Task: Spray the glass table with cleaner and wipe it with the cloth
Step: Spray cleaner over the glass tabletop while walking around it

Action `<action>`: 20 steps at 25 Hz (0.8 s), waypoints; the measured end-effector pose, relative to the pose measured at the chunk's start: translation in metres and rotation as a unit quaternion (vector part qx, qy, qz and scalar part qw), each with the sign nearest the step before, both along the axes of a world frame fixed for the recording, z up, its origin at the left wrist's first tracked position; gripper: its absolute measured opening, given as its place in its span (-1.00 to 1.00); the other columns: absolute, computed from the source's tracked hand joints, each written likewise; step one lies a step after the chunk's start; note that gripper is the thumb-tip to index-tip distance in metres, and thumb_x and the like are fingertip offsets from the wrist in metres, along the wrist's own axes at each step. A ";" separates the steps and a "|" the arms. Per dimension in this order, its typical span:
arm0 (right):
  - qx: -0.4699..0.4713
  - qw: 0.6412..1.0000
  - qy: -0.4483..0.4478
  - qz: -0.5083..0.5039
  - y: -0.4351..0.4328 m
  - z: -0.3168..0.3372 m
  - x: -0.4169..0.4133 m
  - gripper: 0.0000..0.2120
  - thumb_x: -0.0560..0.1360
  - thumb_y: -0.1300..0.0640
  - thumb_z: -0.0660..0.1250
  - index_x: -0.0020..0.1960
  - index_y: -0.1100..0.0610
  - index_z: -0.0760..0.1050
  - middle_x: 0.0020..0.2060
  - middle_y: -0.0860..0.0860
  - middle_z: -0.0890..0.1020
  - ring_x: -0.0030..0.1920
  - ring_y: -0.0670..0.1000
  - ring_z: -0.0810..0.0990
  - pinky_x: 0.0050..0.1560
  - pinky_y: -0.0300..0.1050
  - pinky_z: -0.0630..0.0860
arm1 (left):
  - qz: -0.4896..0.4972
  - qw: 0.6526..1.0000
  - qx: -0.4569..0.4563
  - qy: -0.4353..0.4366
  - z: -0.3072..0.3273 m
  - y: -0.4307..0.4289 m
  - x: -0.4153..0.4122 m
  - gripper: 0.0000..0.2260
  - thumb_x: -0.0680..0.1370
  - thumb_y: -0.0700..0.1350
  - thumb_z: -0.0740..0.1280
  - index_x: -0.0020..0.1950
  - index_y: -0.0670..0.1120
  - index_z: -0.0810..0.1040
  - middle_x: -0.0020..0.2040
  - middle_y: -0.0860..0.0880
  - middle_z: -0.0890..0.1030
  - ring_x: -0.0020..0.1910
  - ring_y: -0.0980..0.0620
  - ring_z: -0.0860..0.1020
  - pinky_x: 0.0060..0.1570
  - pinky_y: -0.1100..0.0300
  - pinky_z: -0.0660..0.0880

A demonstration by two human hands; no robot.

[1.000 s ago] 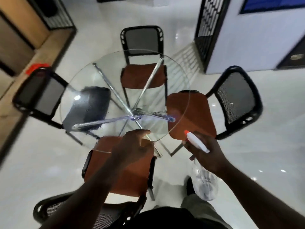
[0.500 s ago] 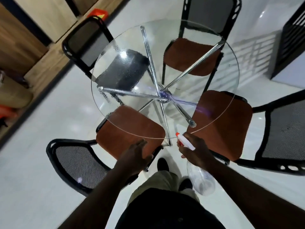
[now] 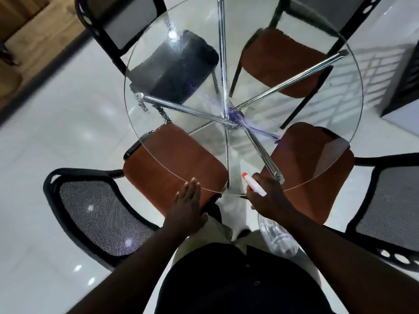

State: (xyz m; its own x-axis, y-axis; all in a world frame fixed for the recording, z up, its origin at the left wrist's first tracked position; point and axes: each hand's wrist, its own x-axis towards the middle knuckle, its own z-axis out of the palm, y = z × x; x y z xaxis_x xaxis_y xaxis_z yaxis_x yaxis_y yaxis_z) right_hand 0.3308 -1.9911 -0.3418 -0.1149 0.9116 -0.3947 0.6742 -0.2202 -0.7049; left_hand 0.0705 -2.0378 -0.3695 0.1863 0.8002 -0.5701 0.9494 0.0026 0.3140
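A round glass table (image 3: 322,123) on crossed chrome legs fills the upper middle of the head view. Droplets and wet streaks lie on its left part, over the black seat. My right hand (image 3: 269,200) grips a clear spray bottle (image 3: 277,240) with a white head and an orange nozzle (image 3: 244,175), held at the table's near edge with the nozzle toward the glass. My left hand (image 3: 188,207) hovers flat with fingers spread, just below the near rim and over a brown seat. No cloth shows in view.
Four chairs ring the table: a black-seated one (image 3: 174,66) at far left, brown-seated ones at far right (image 3: 281,62), near left (image 3: 172,168) and near right (image 3: 317,173). Mesh chair backs (image 3: 99,214) flank me. White glossy floor surrounds; wood flooring lies far left.
The view has closed in on the table and tilted down. My left hand has opened flat near the rim. The spray bottle stays in my right hand at the near edge.
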 end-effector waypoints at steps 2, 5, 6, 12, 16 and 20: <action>-0.006 1.000 -0.010 0.024 0.007 -0.002 -0.008 -0.87 0.37 0.03 0.30 -0.18 0.09 0.48 -0.34 0.04 0.60 -0.33 0.14 0.65 -0.28 0.10 0.62 | -0.014 1.000 -0.005 0.011 -0.002 0.001 -0.005 -0.11 0.55 0.13 0.34 0.69 -0.13 -0.09 0.70 -0.07 -0.17 0.67 -0.13 -0.04 0.58 -0.11 0.10; 0.014 0.998 -0.016 0.054 0.016 0.002 -0.016 -0.88 0.35 0.07 0.30 -0.16 0.10 0.50 -0.33 -0.05 0.58 -0.33 -0.10 0.55 -0.28 -0.25 0.42 | -0.034 0.999 0.007 0.040 -0.004 0.006 -0.009 -0.15 0.53 0.16 0.30 0.68 -0.12 -0.03 0.70 -0.06 -0.10 0.64 -0.14 0.10 0.54 -0.11 0.23; 0.008 0.998 -0.013 0.066 0.019 0.002 -0.018 -0.91 0.35 0.08 0.30 -0.16 0.06 0.49 -0.34 -0.08 0.56 -0.34 -0.16 0.51 -0.30 -0.35 0.35 | -0.043 0.998 0.013 0.049 -0.005 0.008 -0.009 -0.16 0.53 0.18 0.29 0.68 -0.12 0.01 0.70 -0.07 -0.07 0.63 -0.14 0.13 0.52 -0.11 0.26; -0.028 0.993 -0.001 0.116 0.024 -0.002 -0.013 -0.92 0.37 0.09 0.27 -0.24 -0.06 0.37 -0.38 -0.06 0.52 -0.37 -0.13 0.48 -0.37 -0.35 0.30 | -0.069 0.994 0.015 0.088 0.003 0.020 0.003 -0.22 0.51 0.16 0.27 0.63 -0.20 0.19 0.66 -0.19 0.14 0.55 -0.16 0.30 0.44 -0.06 0.33; -0.036 0.990 0.004 0.136 0.020 -0.011 0.017 -0.84 0.30 0.12 0.30 -0.13 0.10 0.52 -0.28 0.00 0.62 -0.28 0.05 0.60 -0.26 -0.01 0.53 | -0.130 0.981 0.041 0.141 0.007 0.038 0.009 -0.35 0.50 0.16 0.22 0.47 -0.22 0.45 0.54 -0.26 0.37 0.40 -0.19 0.47 0.36 -0.04 0.39; -0.041 0.994 -0.006 0.103 0.001 -0.016 0.056 -0.90 0.37 0.21 0.40 -0.13 0.07 0.54 -0.28 0.00 0.64 -0.31 0.01 0.64 -0.28 0.06 0.58 | -0.169 0.971 0.075 0.153 0.013 0.051 0.021 -0.56 0.47 0.16 0.22 0.12 -0.11 0.65 0.20 -0.16 0.64 0.20 -0.14 0.57 0.31 -0.04 0.42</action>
